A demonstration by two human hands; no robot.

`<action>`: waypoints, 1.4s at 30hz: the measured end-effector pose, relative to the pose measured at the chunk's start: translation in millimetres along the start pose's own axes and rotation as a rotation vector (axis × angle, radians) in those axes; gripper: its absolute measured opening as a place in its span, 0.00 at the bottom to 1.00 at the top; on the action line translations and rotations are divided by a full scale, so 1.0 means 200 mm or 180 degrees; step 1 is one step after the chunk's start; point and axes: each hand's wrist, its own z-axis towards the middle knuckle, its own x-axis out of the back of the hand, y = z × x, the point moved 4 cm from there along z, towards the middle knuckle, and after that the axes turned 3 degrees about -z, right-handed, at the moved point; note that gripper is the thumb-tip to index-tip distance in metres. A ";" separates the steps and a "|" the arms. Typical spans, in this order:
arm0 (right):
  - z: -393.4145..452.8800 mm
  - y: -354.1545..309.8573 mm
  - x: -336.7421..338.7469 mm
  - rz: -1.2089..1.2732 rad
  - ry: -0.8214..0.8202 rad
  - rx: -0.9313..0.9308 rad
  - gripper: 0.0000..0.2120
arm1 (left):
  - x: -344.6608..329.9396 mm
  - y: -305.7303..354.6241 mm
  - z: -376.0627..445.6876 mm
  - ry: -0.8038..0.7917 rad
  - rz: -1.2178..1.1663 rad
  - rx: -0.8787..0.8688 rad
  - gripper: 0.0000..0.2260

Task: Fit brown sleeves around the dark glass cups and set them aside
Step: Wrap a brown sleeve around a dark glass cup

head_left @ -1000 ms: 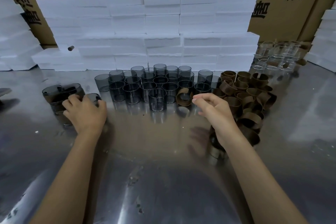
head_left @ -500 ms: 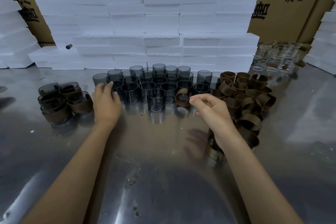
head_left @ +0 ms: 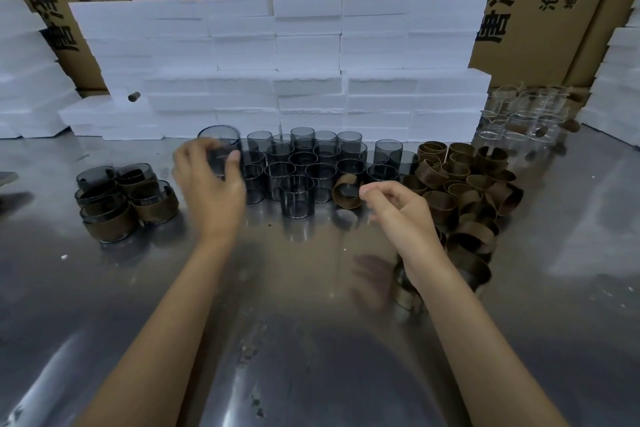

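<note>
Left hand (head_left: 211,184) fingers grip a dark glass cup (head_left: 219,149) for sleeving; right hand (head_left: 398,211) fingers, loosely curled and empty, hover beside a brown sleeve (head_left: 347,191).

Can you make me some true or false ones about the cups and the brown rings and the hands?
1. The left hand holds a dark glass cup. True.
2. The right hand holds two cups. False: it holds no cup; its fingertips are close to a brown sleeve lying on its side on the metal table.
3. The pile of loose brown sleeves lies on the right. True.
4. The cups already wearing sleeves sit on the white foam blocks. False: they stand on the table at the left.
5. The clear glass cups are at the back right. True.
</note>
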 end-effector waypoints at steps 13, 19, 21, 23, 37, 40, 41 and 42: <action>0.00 -0.05 -0.01 0.1346 -0.0633 -0.0167 0.36 | -0.41 0.38 -0.42 -0.2205 -0.3143 0.2029 0.22; -0.02 -0.01 -0.04 0.0763 -0.0516 -0.0113 0.30 | -0.43 0.34 -0.46 -0.2370 -0.2689 0.2079 0.20; -0.02 -0.01 -0.04 0.0539 -0.0393 -0.0028 0.33 | -0.42 0.34 -0.46 -0.2262 -0.2589 0.1950 0.17; -0.01 -0.01 -0.04 0.0333 -0.0319 0.0073 0.30 | -0.40 0.34 -0.46 -0.2022 -0.2548 0.1794 0.10; 0.00 -0.01 0.02 0.0176 0.0093 0.0532 0.12 | -0.41 0.30 -0.43 -0.2123 -0.2012 0.1545 0.23; 0.01 -0.01 0.03 0.0382 -0.0015 0.0310 0.15 | -0.41 0.28 -0.42 -0.2114 -0.2380 0.1813 0.23; 0.01 -0.02 0.02 0.0474 -0.0126 0.0207 0.21 | -0.41 0.28 -0.42 -0.2130 -0.2511 0.1869 0.21; 0.01 -0.02 0.01 0.0521 -0.0250 0.0118 0.25 | -0.41 0.28 -0.42 -0.2162 -0.2634 0.1916 0.19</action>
